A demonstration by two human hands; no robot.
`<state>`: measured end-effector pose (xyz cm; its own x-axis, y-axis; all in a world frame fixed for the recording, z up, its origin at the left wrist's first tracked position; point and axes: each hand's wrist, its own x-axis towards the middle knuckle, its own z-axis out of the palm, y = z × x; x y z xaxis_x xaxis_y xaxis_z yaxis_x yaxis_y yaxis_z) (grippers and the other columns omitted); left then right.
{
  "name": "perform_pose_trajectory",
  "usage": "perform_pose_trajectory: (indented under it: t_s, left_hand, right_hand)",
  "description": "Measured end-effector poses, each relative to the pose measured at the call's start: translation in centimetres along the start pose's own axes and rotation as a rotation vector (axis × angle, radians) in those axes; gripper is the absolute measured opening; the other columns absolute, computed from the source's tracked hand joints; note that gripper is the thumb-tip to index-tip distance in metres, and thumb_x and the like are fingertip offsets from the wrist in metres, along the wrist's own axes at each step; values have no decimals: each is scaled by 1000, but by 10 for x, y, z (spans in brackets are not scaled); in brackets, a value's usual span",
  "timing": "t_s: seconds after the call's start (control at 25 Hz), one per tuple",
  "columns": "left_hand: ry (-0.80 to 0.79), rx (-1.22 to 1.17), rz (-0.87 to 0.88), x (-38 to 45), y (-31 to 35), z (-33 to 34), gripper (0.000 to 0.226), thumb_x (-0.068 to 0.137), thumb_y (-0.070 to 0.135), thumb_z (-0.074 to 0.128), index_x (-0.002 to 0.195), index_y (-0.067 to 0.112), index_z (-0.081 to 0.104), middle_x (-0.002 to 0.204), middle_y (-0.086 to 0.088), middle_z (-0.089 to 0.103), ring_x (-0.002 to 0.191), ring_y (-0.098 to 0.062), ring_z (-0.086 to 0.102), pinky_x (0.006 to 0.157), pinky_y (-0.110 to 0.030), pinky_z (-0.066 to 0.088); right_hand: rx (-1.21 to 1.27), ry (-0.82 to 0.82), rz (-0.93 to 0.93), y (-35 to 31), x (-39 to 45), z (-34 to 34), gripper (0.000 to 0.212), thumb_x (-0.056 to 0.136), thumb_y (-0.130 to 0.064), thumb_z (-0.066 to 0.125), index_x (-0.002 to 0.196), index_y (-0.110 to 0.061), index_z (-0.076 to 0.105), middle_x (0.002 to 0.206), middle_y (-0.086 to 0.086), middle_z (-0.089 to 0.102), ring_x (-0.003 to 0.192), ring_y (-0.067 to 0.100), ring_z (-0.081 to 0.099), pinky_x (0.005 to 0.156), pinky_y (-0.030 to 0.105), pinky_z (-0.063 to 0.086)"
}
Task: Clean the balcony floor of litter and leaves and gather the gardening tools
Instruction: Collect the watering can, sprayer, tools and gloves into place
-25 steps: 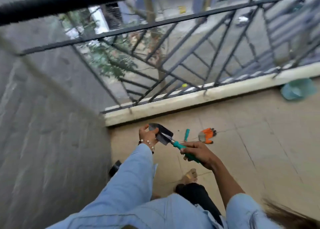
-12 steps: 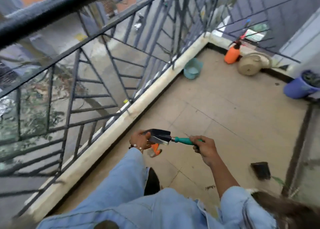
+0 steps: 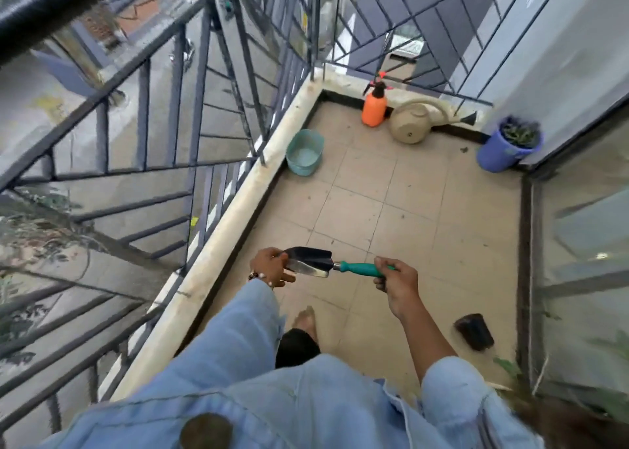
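Pretty clearly a home balcony a few floors up. Beige tiled floor (image 3: 418, 217), a pale concrete curb (image 3: 238, 203) topped with a dark metal railing (image 3: 163, 115), street visible way below. At the far corner sit an orange pump sprayer (image 3: 374, 106) and a beige watering can (image 3: 413, 123), a teal basket (image 3: 304, 152) against the curb, a blue planter pot (image 3: 503, 152) by the glass door (image 3: 585, 244).

Beige square tiles cover the balcony floor (image 3: 425, 210), edged on the left by a pale concrete kerb (image 3: 238, 210) carrying a dark metal railing (image 3: 170, 108). A glass door (image 3: 585, 244) closes the right side beneath a grey wall (image 3: 561, 57). Daylight is soft.
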<state>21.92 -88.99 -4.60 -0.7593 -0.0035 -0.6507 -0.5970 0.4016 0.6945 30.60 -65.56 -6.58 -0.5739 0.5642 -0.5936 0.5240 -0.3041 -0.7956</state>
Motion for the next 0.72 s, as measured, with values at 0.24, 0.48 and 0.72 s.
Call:
perform_pose_trajectory:
  t_s: [0.24,0.48,0.72]
  left_hand:
    - [-22,27,42,90,119,6,16,100,14,41,92,14,54,86,-8,64,61,-27,70,55,-30,50]
    - [-73,26,-114,169,191,36,14,100,18,42,96,15,56,98,-14,67,71,-29,72,59,-31,53]
    - [-33,-24,-135,256,312,96,20,99,14,38,100,11,57,87,-9,68,68,-27,70,62,-29,52]
  right_hand:
    - [100,57,-15,-93,89,44,11,87,-16,68,96,-10,67,84,10,63,56,15,52,50,22,47]
    - [189,6,83,-164,186,60,14,88,-11,65,101,-6,64,83,11,61,58,17,53,54,26,48]
    - [132,-67,107,-290,321,63,5,90,-6,62,88,-9,65,82,13,60,56,19,53,56,28,47]
